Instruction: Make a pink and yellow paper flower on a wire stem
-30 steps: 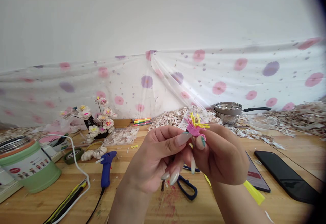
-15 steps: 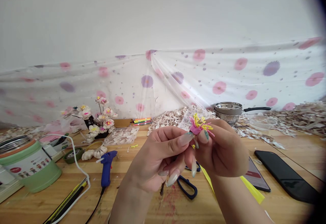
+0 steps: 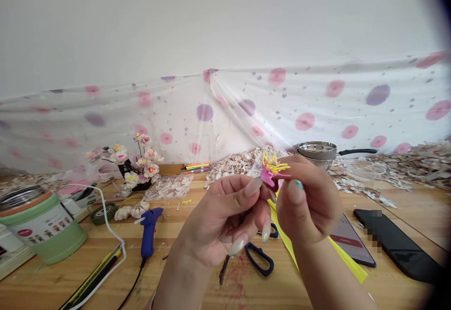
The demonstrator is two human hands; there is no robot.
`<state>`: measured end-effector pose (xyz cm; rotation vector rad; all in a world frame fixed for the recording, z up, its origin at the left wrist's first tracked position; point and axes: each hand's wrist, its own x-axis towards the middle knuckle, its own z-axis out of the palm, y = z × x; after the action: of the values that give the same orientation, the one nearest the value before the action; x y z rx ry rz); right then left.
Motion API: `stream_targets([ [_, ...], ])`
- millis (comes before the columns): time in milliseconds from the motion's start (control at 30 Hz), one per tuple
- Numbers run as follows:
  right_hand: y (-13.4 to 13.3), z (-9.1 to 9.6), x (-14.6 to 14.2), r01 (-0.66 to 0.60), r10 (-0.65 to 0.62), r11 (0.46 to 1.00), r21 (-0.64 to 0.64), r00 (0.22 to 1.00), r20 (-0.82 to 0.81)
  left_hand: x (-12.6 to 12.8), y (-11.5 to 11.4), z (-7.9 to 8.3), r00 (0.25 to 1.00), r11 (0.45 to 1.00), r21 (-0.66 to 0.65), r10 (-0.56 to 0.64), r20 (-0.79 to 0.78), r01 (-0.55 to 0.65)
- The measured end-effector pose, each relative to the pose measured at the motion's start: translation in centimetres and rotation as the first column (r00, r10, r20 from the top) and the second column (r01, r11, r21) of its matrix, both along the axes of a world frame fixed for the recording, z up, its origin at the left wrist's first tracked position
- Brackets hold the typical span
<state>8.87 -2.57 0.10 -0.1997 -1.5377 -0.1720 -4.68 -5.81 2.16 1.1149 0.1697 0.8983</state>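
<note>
Near the middle of the view, my left hand point(image 3: 225, 211) pinches a small paper flower point(image 3: 268, 174) between thumb and fingertips. The flower has pink pieces round its base and thin yellow fringe strands on top. My right hand point(image 3: 308, 202) is at the flower's right side, its thumb and forefinger bent close together at a pink tip that sticks out. Below my left hand shows the end of a dark twig point(image 3: 223, 271); I cannot tell whether it is held. Dark blue scissors point(image 3: 260, 259) and a yellow paper strip point(image 3: 347, 258) lie beneath the hands.
To the left are a blue glue gun point(image 3: 150, 230), a green container point(image 3: 52, 232) and a white cable point(image 3: 107, 211). Behind stand white-pink flowers point(image 3: 143, 162). Two phones point(image 3: 396, 244) lie right; a pan point(image 3: 317, 150) stands among pale scraps point(image 3: 230, 164).
My right thumb has drawn slightly right and down, away from the flower's base. The flower has tilted, showing more pink on its side. My left hand has barely moved.
</note>
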Motion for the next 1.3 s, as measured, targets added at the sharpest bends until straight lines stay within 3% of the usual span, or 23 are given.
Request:
stream_targets([
  [100,0.0,0.8,0.1,-0.231,0.231,0.973,-0.008,0.973,-0.029,0.0,0.0,0.1,0.999,0.999,-0.009,0.034,-0.003,-0.034],
  [200,0.0,1.3,0.5,-0.312,0.315,0.947,-0.077,0.949,0.018,-0.1,0.0,0.2,0.999,0.998,-0.018,0.053,-0.013,-0.053],
  [567,-0.3,1.6,0.9,-0.33,0.331,0.937,-0.11,0.943,-0.007,-0.2,0.0,0.4,0.99,0.992,0.015,0.127,-0.067,-0.126],
  [900,-0.2,1.6,1.3,-0.323,0.324,0.94,-0.107,0.946,-0.008,0.1,-0.7,0.1,0.945,0.947,0.049,0.321,-0.068,-0.318],
  [1033,-0.1,1.6,1.7,-0.338,0.351,0.929,-0.151,0.934,0.064,0.2,-0.6,0.1,0.924,0.923,0.065,0.381,-0.03,-0.379],
  [1167,-0.5,1.5,1.9,-0.333,0.362,0.912,-0.238,0.928,0.089,0.5,-0.6,0.1,0.879,0.878,0.058,0.476,-0.006,-0.475],
  [1300,-0.7,1.3,1.5,-0.334,0.353,0.911,-0.244,0.935,0.039,1.0,-0.7,-0.1,0.786,0.78,0.112,0.618,0.011,-0.616],
])
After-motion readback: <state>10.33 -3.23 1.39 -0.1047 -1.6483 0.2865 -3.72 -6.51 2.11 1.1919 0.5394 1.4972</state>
